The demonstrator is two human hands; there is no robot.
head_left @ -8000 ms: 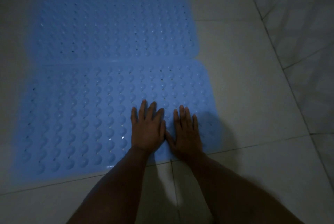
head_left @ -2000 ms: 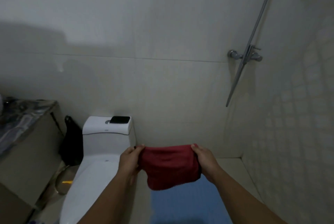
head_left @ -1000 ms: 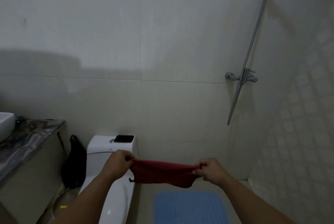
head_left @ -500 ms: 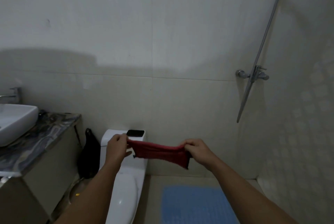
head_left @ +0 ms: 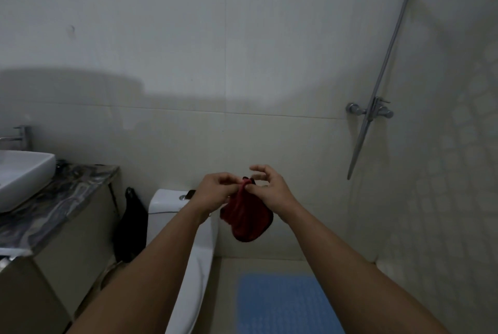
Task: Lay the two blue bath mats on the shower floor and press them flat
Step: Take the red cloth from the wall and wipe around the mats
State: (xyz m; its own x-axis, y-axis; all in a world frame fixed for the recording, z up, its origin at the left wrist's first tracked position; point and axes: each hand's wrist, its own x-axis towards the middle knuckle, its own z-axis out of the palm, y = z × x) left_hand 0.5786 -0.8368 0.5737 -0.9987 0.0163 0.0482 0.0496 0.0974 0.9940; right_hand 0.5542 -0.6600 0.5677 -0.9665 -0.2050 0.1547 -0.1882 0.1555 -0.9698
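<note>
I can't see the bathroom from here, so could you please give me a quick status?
Both hands, left and right, pinching a red cloth in mid-air. Blue mat flat on shower floor. Nothing on it.

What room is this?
A bathroom, most likely: there is a white toilet, a sink on a marble counter, and a shower rail above a blue bath mat.

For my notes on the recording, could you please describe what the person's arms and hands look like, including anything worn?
Both arms are bare up to the frame's edge, with no sleeves visible. The left hand and the right hand wear no gloves. I can make out no rings, watch or bracelets, though the light is dim.
</note>
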